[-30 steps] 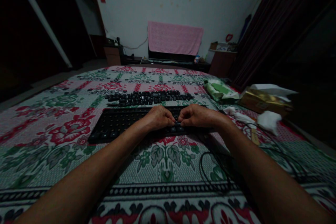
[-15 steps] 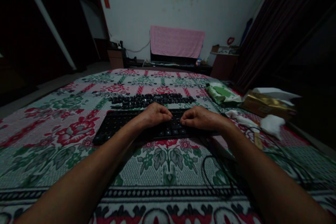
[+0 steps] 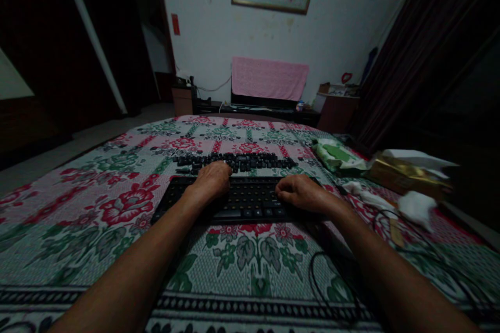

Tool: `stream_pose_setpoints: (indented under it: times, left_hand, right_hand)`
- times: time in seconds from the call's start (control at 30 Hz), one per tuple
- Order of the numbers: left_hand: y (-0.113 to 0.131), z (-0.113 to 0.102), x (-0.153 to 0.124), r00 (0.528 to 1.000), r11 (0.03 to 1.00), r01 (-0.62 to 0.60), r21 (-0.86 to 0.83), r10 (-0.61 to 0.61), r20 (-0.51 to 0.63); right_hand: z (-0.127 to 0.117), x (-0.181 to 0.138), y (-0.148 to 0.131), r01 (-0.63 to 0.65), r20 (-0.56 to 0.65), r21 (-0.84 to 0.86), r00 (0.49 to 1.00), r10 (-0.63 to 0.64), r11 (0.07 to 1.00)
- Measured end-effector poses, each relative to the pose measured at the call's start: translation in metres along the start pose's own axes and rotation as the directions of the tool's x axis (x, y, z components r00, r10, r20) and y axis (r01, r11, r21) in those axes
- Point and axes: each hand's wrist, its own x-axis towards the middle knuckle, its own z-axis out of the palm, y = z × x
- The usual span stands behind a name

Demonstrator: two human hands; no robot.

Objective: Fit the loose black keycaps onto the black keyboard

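Note:
A black keyboard [image 3: 250, 203] lies on the flowered bedspread in front of me. Just beyond it sit rows of loose black keycaps [image 3: 253, 161]. My left hand [image 3: 211, 179] reaches over the keyboard's far edge to the near row of keycaps, with its fingers curled down and the tips hidden. My right hand [image 3: 300, 193] rests on the right part of the keyboard. Its fingers are bent and pressed together, and what they pinch, if anything, is too small to see.
A black cable [image 3: 332, 281] loops on the bedspread [image 3: 117, 208] at the near right. A green-and-white packet [image 3: 338, 156], a gold tissue box [image 3: 406, 174] and crumpled white tissues [image 3: 416, 208] lie on the right. A pink-covered screen [image 3: 269, 80] stands by the far wall.
My hands were together at the keyboard's middle. The left has moved away forward to the loose keycaps; the right stays on the keyboard. The camera has tilted up.

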Motion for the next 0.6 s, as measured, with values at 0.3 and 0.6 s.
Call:
stream_pose_setpoints:
  times: [0.3, 0.6]
  left_hand:
    - [0.0022, 0.0057, -0.0008, 0.997, 0.997, -0.079, -0.023, 0.079, -0.002]
    - [0.0024, 0.0016, 0.0055, 0.994, 0.985, -0.109, -0.132, 0.107, -0.022]
  right_hand:
    - [0.0016, 0.001, 0.0055, -0.005, -0.01, 0.007, 1.0, 0.005, 1.0]
    - [-0.0046, 0.0002, 0.0013, -0.024, -0.071, -0.06, 0.997, 0.02, 0.998]
